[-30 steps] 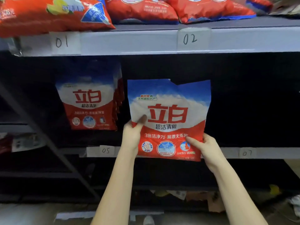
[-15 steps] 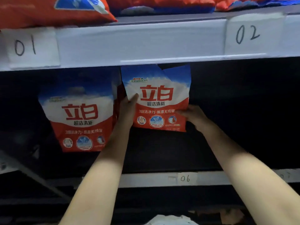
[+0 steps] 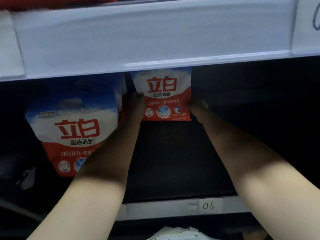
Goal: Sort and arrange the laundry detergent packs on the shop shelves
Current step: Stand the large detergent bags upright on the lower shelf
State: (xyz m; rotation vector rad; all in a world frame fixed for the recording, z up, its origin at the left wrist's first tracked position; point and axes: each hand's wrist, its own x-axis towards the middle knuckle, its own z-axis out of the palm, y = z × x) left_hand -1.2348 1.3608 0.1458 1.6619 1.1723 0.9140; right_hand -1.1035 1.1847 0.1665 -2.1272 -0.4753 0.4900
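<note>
Both hands, left hand (image 3: 136, 104) and right hand (image 3: 199, 106), hold a pack (image 3: 164, 94) upright at the shelf (image 3: 173, 161) back, beside the row (image 3: 72, 129); release remains.

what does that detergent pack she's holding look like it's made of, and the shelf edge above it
Detergent pack: probably soft plastic film, printed red, white and blue; it looks slightly glossy, though the dim light makes that uncertain. Upper shelf edge: smooth, pale, flat strip with a faint sheen, likely painted metal or plastic; the picture cannot settle which.
</note>
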